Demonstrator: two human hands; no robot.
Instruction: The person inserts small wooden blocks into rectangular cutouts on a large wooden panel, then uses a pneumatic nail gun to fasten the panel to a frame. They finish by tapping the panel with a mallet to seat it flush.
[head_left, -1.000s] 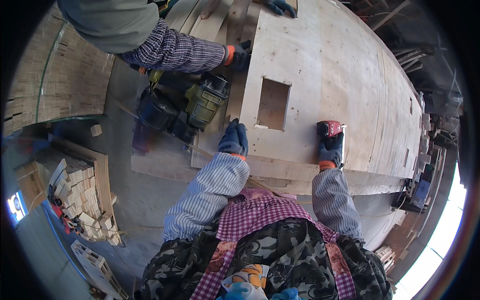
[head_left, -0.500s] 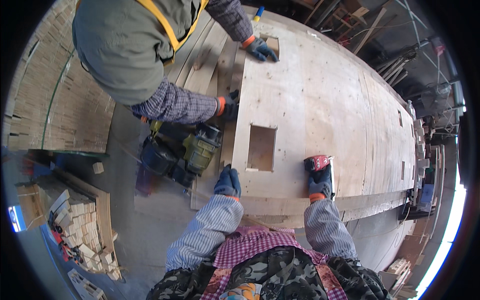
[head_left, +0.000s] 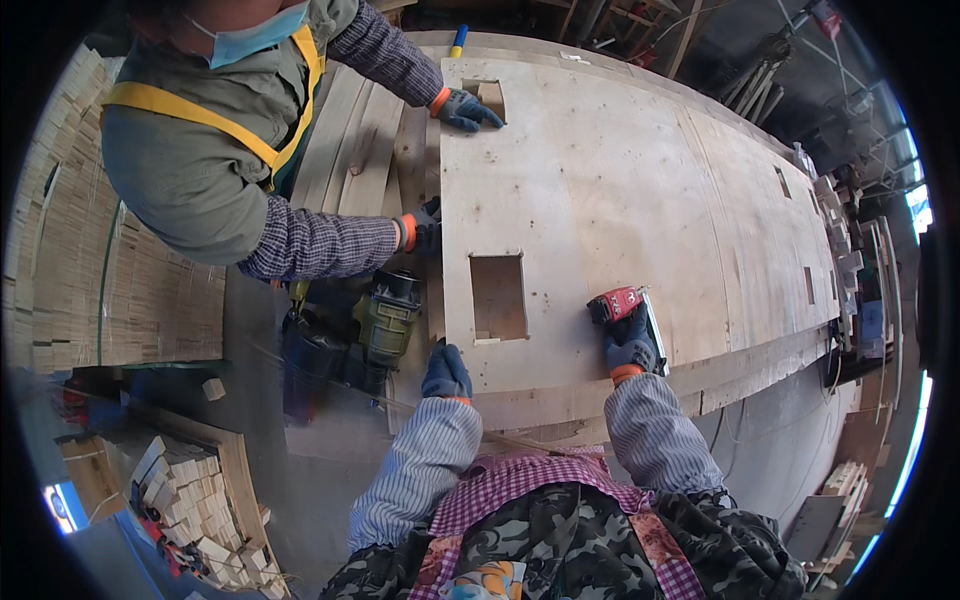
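A large plywood sheet [head_left: 600, 190] with rectangular cut-outs [head_left: 497, 296] lies across a long work surface. My left hand [head_left: 446, 372], in a blue glove, grips the sheet's near left edge. My right hand [head_left: 630, 345], also gloved, holds a red power tool [head_left: 618, 304] against the sheet near its front edge. A co-worker in a grey jacket with yellow straps [head_left: 200, 150] leans in from the left. One of that person's gloved hands [head_left: 468, 108] rests by a far cut-out, the other [head_left: 422, 228] holds the sheet's left edge.
A green and black nail gun [head_left: 380, 325] hangs at the co-worker's side, left of the sheet. Loose boards [head_left: 370, 130] lie beside the sheet. Stacked timber [head_left: 70, 270] stands at the left, small wood blocks in a crate [head_left: 190, 500] lower left.
The view has tilted so the co-worker and the sheet's far part show more. Both my hands stay on the sheet's near edge and the red tool.
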